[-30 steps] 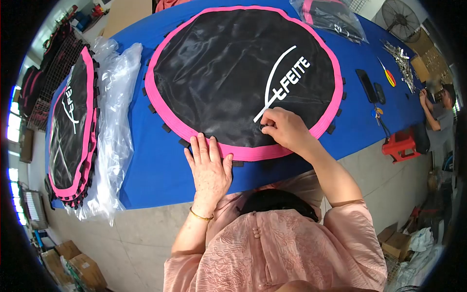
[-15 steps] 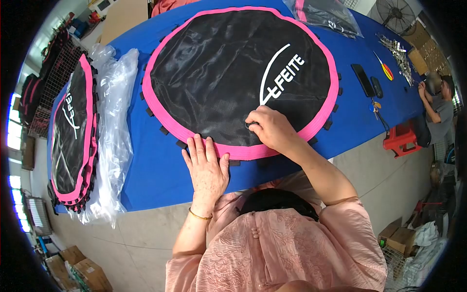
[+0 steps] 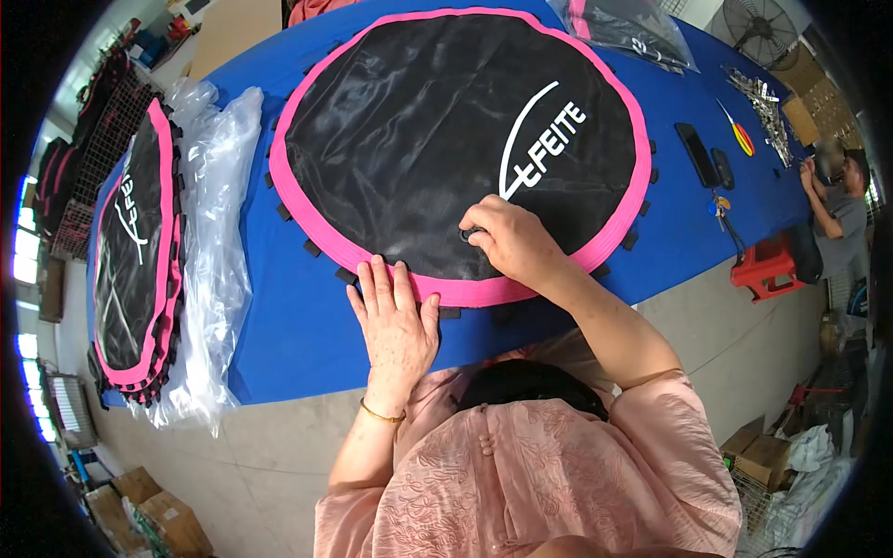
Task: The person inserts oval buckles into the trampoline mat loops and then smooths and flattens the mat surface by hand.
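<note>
A round black trampoline mat (image 3: 419, 139) with a pink border and white "FEITE" lettering lies flat on the blue-covered table (image 3: 307, 353). Black tabs stick out around its rim. My left hand (image 3: 395, 316) rests flat on the near pink border, fingers stretched out. Over the black mesh, just below the lettering, my right hand (image 3: 512, 240) is closed on a small black object (image 3: 470, 234) with a rounded, ring-like end. Most of that object is hidden by the fingers, and its kind cannot be made out.
A folded mat (image 3: 139, 251) and clear plastic bags (image 3: 219, 251) lie on the left. Toward the right are a bagged mat (image 3: 628, 33), a phone (image 3: 698, 153), a red-yellow-handled tool (image 3: 740, 138), keys (image 3: 718, 205) and metal pieces (image 3: 767, 112). A person (image 3: 837, 200) sits near a red stool (image 3: 767, 268).
My right hand has shifted slightly left and up across the mesh, with the small black object still in it. My left hand stays in place on the border.
</note>
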The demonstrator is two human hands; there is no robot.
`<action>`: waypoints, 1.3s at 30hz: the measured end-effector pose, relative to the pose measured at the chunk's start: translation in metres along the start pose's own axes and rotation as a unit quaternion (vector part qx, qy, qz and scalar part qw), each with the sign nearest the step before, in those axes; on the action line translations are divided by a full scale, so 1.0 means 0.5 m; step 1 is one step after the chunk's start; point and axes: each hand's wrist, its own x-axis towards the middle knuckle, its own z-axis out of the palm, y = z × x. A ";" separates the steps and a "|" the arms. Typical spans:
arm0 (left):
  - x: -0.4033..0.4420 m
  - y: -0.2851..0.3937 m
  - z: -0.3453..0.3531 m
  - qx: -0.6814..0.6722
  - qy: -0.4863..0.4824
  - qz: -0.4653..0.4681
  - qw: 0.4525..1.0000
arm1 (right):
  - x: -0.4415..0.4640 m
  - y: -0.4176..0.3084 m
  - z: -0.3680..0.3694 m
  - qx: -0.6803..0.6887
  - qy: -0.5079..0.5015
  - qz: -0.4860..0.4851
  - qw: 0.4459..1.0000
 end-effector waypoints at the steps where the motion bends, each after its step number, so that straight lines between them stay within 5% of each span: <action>1: 0.000 0.000 0.000 -0.002 0.001 -0.001 1.000 | 0.001 -0.002 0.000 0.007 0.000 0.004 1.000; 11: 0.000 0.001 0.000 -0.003 -0.007 -0.003 1.000 | -0.074 -0.013 -0.039 -0.048 -0.021 0.012 0.999; 25: -0.002 -0.003 0.004 0.002 0.004 0.002 1.000 | 0.031 -0.028 0.045 0.021 -0.037 -0.039 0.998; 39: -0.003 0.000 0.001 -0.002 0.011 -0.002 1.000 | 0.103 -0.035 0.111 -0.057 -0.002 -0.109 0.992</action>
